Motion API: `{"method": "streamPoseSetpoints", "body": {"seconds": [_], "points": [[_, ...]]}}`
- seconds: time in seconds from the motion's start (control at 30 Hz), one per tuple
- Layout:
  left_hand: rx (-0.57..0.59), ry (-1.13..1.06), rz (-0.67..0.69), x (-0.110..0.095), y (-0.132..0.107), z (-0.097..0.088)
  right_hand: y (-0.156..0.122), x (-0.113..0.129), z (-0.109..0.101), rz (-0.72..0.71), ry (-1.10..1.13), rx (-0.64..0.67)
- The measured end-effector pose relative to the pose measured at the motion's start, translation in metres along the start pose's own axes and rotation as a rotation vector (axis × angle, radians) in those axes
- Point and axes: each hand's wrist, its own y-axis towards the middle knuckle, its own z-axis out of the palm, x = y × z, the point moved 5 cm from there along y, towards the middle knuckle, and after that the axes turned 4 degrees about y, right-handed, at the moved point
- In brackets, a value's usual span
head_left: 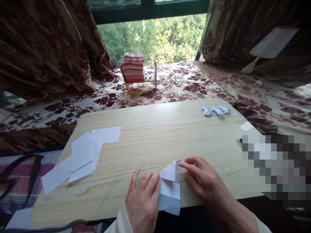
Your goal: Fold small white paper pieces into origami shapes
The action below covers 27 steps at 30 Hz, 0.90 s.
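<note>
A partly folded white paper [170,189] lies at the near edge of a light wooden board [155,136], its lower end hanging over the edge. My left hand [143,200] rests flat on the paper's left side, fingers stretched out. My right hand [202,178] touches the paper's upper right flap with its fingertips, fingers extended and close together. Neither hand grips anything.
Several loose white sheets [82,155] lie overlapped at the board's left. Small folded paper pieces [215,110] sit at the far right corner. Behind the board, on a floral cloth, a small wooden rack [141,79] holds stacked red-and-white cloths [133,66]. A blurred patch covers the right.
</note>
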Motion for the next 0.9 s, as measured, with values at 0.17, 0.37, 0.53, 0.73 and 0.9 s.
{"method": "streamPoseSetpoints", "body": {"seconds": [0.17,0.37,0.53,0.73,0.9], "points": [[-0.024,0.015,-0.017,-0.003,0.001,-0.001,-0.004,0.010,0.003,-0.075,-0.100,0.004],[0.089,0.026,0.004,-0.004,0.002,-0.003,0.003,0.021,0.007,-0.216,-0.101,0.071],[0.048,0.018,0.000,-0.004,0.003,-0.005,0.002,0.021,0.010,-0.197,-0.059,0.121],[0.096,0.016,-0.008,-0.004,0.007,-0.004,0.005,0.021,0.011,-0.213,-0.128,0.182],[0.097,0.021,0.013,-0.005,0.006,-0.008,0.006,0.021,0.014,-0.267,-0.162,0.263]]}}
